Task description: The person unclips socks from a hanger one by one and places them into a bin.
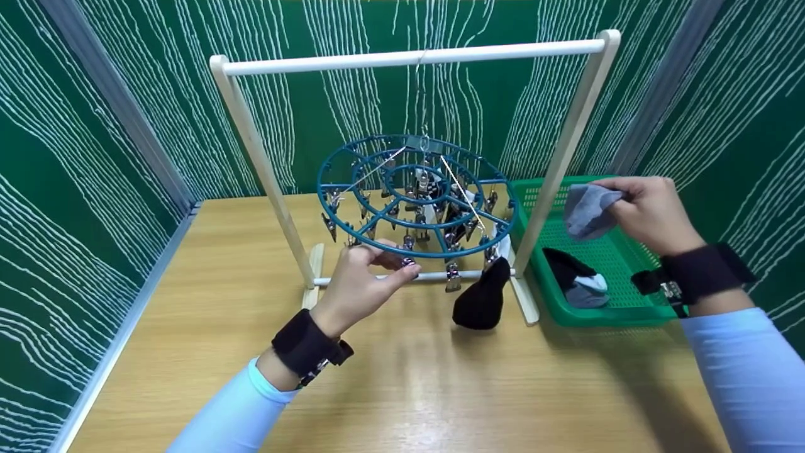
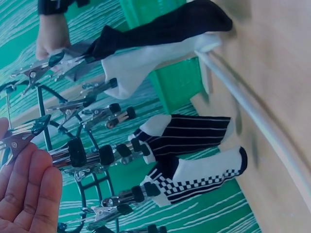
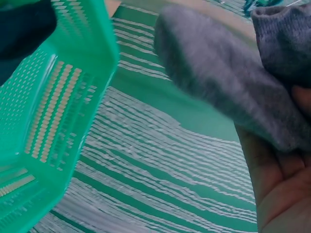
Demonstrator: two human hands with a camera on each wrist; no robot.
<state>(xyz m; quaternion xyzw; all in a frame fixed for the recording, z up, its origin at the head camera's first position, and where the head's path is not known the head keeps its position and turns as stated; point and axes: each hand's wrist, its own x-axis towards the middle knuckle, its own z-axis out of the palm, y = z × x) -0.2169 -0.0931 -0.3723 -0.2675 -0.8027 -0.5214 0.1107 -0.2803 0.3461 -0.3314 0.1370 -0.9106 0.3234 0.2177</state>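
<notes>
clip hanger [image 1: 416, 195] hangs under rack [image 1: 412, 58]; basket [image 1: 619, 309] right; socks [image 1: 578, 280] inside

Bare tabletop [image 1: 390, 390] lies open near and left. The wooden rack [image 1: 251, 145] and hanging clip hanger [image 1: 352, 157] block the middle; the green basket [image 1: 619, 311] fills the right.

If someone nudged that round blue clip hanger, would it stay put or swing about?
Probably swing: the round blue clip hanger hangs by one hook from the white rail. It looks light, thin plastic. The left hand at its rim may steady it.
</notes>
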